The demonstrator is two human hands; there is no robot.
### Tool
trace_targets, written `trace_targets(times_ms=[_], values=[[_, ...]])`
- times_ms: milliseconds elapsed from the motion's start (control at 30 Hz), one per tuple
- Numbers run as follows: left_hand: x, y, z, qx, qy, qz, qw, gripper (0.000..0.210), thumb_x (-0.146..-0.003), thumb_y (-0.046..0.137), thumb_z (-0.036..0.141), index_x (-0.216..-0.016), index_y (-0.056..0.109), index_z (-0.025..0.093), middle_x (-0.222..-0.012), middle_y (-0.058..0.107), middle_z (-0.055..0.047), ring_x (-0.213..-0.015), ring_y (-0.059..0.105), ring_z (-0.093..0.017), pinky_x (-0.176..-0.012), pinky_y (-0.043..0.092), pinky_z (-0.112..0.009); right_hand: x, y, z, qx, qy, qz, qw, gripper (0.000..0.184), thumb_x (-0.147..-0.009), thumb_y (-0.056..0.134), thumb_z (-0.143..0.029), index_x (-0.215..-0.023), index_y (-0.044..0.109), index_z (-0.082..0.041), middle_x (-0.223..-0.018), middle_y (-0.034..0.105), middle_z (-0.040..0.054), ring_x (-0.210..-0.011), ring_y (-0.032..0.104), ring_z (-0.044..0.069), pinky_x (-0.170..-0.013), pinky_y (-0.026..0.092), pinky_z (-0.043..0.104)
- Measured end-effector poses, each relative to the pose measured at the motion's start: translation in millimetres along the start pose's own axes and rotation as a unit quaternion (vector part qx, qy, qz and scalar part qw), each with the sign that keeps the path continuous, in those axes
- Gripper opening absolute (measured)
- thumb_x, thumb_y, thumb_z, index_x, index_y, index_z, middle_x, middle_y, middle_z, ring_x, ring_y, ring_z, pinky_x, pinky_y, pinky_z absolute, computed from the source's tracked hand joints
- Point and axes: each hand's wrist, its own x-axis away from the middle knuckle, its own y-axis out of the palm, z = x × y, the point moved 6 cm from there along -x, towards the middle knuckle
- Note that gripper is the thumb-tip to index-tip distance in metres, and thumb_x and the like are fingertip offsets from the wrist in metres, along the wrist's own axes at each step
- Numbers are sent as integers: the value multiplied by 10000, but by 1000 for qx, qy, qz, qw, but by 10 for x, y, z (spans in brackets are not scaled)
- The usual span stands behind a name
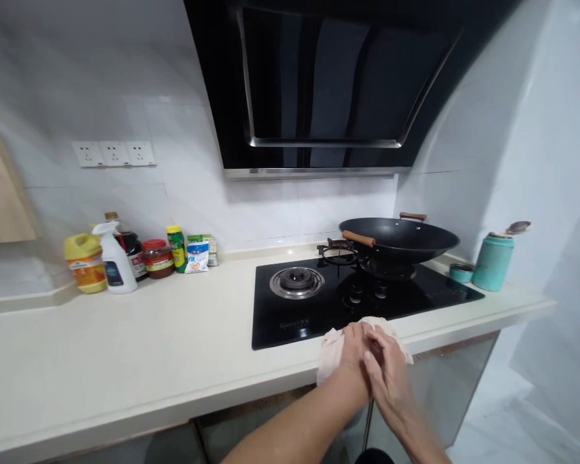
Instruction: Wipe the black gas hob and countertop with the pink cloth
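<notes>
A pale pinkish cloth [329,357] is spread over the front edge of the counter, just before the hob [314,316]. My left hand [355,345] rests on that cloth with its fingers bent over it, and the fingertips are partly hidden. Close against it is my right hand [390,367], its fingers and thumb apart around the side of the left hand. Nothing shows between the right fingers. The cloth sticks out on both sides of the hands.
A black wok [399,238] with wooden handles sits on the right burner; the left burner [297,282] is bare. At right stand a teal jar [493,261] and small bowl [461,272]. A spray bottle [116,258] stands among condiments at left. The range hood [319,84] overhangs.
</notes>
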Motion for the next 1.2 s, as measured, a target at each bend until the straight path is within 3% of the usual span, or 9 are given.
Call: trace_targets(times_ms=[167, 233, 300, 400, 567, 700, 800, 967, 1200], values=[[158, -175, -163, 61, 80, 1, 995, 513, -834, 666, 295, -1324, 574, 173, -1161, 630, -182, -1037, 579, -316, -824, 491, -456, 106, 56, 182, 106, -70, -97, 987, 679, -944, 502, -505, -1553, 246, -348, -1518, 431, 79, -1414, 371, 352, -1102, 337, 605], [426, -336, -406, 153, 161, -5, 975, 713, -805, 711, 403, -1438, 470, 184, -1445, 504, -186, -1260, 501, -330, -976, 475, -461, 80, 65, 232, 157, -108, -126, 974, 673, -917, 545, -551, -1528, 317, -382, -1510, 442, 73, -1393, 390, 367, -1096, 307, 623], [688, -487, -765, 225, 183, -27, 957, 605, -856, 671, 392, -1413, 507, 221, -1523, 459, -133, -1360, 455, -286, -1066, 446, -421, 25, 83, 222, 211, -135, -137, 958, 624, -882, 604, -568, -1460, 440, -401, -1476, 477, 83, -1354, 414, 389, -1065, 294, 636], [926, -697, -1430, 287, 119, -21, 950, 327, -944, 558, 337, -1233, 669, 234, -1316, 656, -82, -1232, 587, -217, -1036, 481, -356, -69, 207, 39, 258, -150, -150, 943, 557, -824, 694, -559, -1333, 586, -363, -1378, 552, 117, -1243, 463, 400, -999, 318, 617], [981, -891, -2610, 339, -80, 73, 935, 317, -922, 534, 388, -1096, 725, 204, -1139, 722, -87, -1046, 671, -220, -960, 533, -385, -44, 834, -728, 233, -194, -199, 932, 716, -743, 698, -707, -1341, 557, -340, -1326, 572, 119, -1190, 456, 397, -962, 341, 609], [956, -732, -3243, 334, -195, 73, 919, 433, -877, 525, 526, -1073, 724, 195, -1097, 735, -78, -988, 686, -238, -912, 545, -378, 121, 1445, -1252, 198, -262, -227, 917, 825, -673, 662, -818, -1290, 566, -279, -1252, 591, 141, -1134, 479, 405, -919, 385, 642], [1001, -514, -3458, 318, -234, 59, 917, 468, -852, 510, 556, -1050, 727, 190, -1113, 740, -80, -1016, 683, -250, -928, 534, -375, 203, 1614, -1327, 164, -330, -214, 905, 844, -676, 661, -818, -1309, 545, -273, -1250, 589, 136, -1124, 496, 374, -918, 420, 604], [1160, -274, -3535, 282, -223, 35, 932, 423, -851, 486, 526, -994, 743, 222, -1081, 754, -59, -1018, 681, -251, -934, 528, -360, 130, 1190, -883, 133, -382, -138, 904, 772, -790, 565, -792, -1366, 528, -278, -1331, 575, 128, -1208, 500, 361, -953, 435, 546], [1059, -217, -3454, 230, -167, 6, 959, 425, -855, 467, 530, -958, 764, 245, -973, 759, -49, -983, 674, -266, -901, 532, -378, -323, 81, 421, 200, -254, -53, 945, 497, -934, 458, -601, -1176, 647, -211, -1201, 645, 124, -1164, 560, 292, -982, 442, 464]])
